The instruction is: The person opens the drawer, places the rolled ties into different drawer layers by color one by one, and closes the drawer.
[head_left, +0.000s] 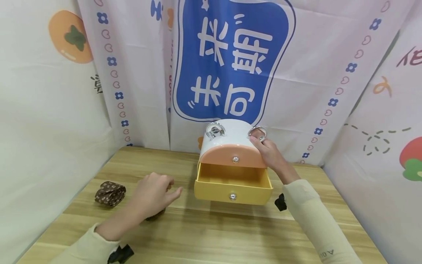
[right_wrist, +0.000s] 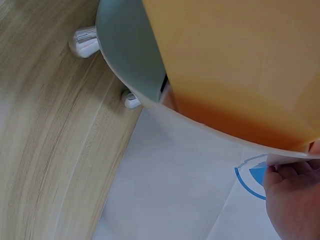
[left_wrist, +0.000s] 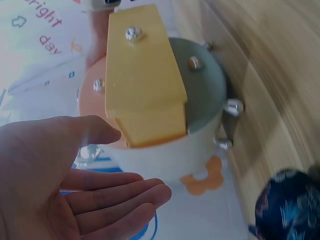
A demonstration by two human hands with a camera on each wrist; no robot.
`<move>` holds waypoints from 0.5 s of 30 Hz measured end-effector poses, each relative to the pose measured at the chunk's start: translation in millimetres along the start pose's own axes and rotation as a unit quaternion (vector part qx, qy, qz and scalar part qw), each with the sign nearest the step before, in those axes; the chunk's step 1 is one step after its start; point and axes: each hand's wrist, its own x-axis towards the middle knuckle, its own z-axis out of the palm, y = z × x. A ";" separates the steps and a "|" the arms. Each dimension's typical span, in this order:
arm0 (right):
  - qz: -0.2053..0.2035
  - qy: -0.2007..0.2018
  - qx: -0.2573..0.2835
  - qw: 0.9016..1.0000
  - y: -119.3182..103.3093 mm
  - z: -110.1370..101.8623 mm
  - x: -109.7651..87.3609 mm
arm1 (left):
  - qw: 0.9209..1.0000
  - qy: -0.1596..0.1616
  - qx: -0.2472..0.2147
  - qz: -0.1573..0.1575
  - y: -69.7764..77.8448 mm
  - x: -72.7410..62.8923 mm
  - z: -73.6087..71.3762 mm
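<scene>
A small rounded drawer box (head_left: 227, 129), white-shelled and shaped like an alarm clock with chrome rings on top, stands at the back of the table. Its yellow middle drawer (head_left: 214, 191) is pulled out and shows a bare inside. The peach top drawer (head_left: 217, 156) is closed, and so is the grey-green lower drawer (left_wrist: 205, 95). My right hand (head_left: 271, 156) grips the shell's upper right side by a ring. To the left of the yellow drawer, my left hand (head_left: 153, 194) hovers with fingers loosely extended, holding nothing.
A rolled brown patterned cloth (head_left: 110, 193) lies on the table at the left. Partly hidden under my left wrist is a dark patterned bundle (left_wrist: 287, 205). Printed cloth walls (head_left: 145, 91) enclose the table (head_left: 211, 234) at the back and both sides.
</scene>
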 end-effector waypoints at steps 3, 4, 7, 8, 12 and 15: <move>-0.002 -0.003 0.007 1.000 0.7 1.0 0.1 | 1.000 -0.006 0.007 -0.011 -15.0 -1.9 -7.6; -0.004 -0.005 0.008 1.000 0.8 1.1 0.3 | 1.000 -0.011 0.011 -0.017 -20.0 -2.4 -10.6; -0.004 -0.009 0.008 1.000 0.8 0.9 0.5 | 0.999 -0.020 0.021 -0.033 -35.9 -4.0 -19.0; -0.005 -0.010 0.007 1.000 0.6 0.7 0.5 | 0.999 -0.023 0.023 -0.042 -40.8 -4.7 -21.8; -0.005 -0.010 0.006 1.000 1.3 0.5 0.9 | 0.997 -0.027 0.025 -0.070 -63.6 -6.4 -29.4; -0.008 -0.007 0.012 1.000 1.7 0.5 0.7 | 0.997 -0.016 0.036 -0.070 -82.5 -7.4 -33.0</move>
